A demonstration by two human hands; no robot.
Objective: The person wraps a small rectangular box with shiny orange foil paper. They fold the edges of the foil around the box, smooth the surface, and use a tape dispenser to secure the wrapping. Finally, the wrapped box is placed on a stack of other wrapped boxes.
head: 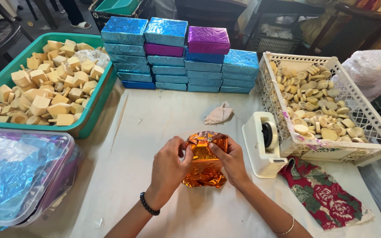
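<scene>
Head cam: both hands (199, 165) pinch orange foil pkg (205, 159).

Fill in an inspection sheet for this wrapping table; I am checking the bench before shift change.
Surface: table under a pale cloth.
Job's things: orange foil parcel, part wrapped.
Clutter: stacked blue and purple parcels, green tray of wooden blocks, white basket of discs, tape dispenser, clear tub of foil, crumpled rag, floral cloth.
Grippers: left hand and right hand, fingers pressing the foil.
Cables: nothing seen.
Surroundings: chairs, crates, someone's feet behind.
</scene>
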